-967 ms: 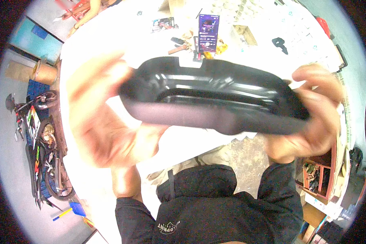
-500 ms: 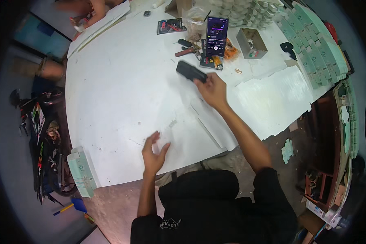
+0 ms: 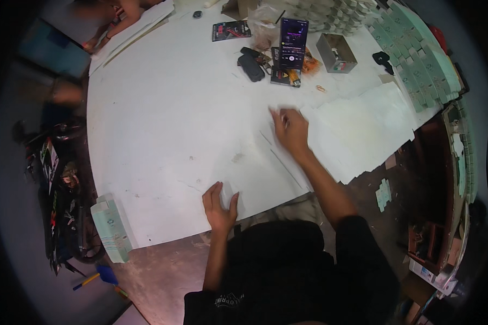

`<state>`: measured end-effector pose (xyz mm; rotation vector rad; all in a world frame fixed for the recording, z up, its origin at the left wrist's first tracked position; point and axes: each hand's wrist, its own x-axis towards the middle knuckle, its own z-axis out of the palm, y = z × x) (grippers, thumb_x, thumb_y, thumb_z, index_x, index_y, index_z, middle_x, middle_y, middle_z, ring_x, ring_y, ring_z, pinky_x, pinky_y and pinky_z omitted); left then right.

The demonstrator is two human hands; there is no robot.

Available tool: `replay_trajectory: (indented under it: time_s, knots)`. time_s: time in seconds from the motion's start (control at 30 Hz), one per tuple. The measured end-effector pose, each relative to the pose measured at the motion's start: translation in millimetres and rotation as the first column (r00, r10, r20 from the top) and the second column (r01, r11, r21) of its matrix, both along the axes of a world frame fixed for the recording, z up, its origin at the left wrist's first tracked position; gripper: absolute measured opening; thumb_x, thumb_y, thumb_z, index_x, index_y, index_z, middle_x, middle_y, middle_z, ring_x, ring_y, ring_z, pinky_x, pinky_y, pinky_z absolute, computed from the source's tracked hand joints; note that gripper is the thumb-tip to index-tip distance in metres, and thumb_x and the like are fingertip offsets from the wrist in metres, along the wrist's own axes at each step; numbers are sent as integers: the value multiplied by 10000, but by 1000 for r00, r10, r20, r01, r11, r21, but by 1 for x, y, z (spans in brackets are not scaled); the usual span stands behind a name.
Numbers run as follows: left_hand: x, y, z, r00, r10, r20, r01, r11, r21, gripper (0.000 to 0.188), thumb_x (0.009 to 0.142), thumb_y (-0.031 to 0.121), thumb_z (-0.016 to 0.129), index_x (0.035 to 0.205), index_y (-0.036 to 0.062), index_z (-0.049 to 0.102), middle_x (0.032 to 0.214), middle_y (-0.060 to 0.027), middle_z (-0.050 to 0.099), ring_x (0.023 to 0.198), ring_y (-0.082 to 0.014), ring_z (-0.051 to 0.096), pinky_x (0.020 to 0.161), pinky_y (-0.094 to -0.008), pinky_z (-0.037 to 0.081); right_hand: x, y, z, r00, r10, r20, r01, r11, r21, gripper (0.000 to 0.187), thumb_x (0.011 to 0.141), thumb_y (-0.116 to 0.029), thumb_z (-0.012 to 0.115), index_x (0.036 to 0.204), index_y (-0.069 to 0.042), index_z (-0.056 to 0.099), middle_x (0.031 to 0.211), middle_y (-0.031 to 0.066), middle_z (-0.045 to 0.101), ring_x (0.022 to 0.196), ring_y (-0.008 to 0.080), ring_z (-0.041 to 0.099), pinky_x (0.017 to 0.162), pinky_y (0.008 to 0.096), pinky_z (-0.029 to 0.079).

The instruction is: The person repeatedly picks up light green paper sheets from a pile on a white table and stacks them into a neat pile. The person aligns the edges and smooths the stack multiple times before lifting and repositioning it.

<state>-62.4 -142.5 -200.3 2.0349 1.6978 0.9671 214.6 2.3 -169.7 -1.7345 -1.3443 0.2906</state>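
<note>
The person's left hand (image 3: 220, 210), fingers spread, is over the near edge of the white worktop (image 3: 141, 135), while the right hand (image 3: 293, 131), loosely curled and slightly blurred, is farther in, beside the white sheets (image 3: 358, 127) that reach the near right edge. Toward the far edge, a black case (image 3: 251, 68) lies near an upright phone (image 3: 293, 44) with a lit screen and an open box (image 3: 337, 53). Pale green cartons (image 3: 417, 59) line the right edge, another carton (image 3: 111, 227) sits at the near left corner, and a co-worker's hand (image 3: 95, 44) is at the far left edge.
</note>
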Motion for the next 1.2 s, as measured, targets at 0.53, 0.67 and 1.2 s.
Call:
replay_trajectory:
  time_s: [0.53,0.67,1.2]
  knots:
    - [-11,5,13,980,-128,155,141,987,-78,425,875,127,833,1255,13,680,1243,-175,666,1187,-358,593,1038,-457,467,-56,-163,-6,985,173,14,-173,980,100,449,863,145,602,1290,26,670,1092,237,710,940,398,735,704,437,600]
    - [-13,5,13,980,-179,83,182,983,-25,384,879,92,812,1232,21,681,1187,-185,683,1177,-372,607,1008,-457,487,-77,-152,-14,907,211,364,-172,976,-135,442,918,-99,739,1315,70,643,1096,214,609,1002,367,607,832,469,494]
    - [-22,57,27,557,-816,-153,742,572,-350,828,854,119,634,1623,11,349,1715,-284,224,1611,-456,168,1292,-647,87,-102,-137,7,955,285,83,-228,881,-414,179,922,-2,642,1092,45,674,1023,260,716,1009,421,699,824,500,553]
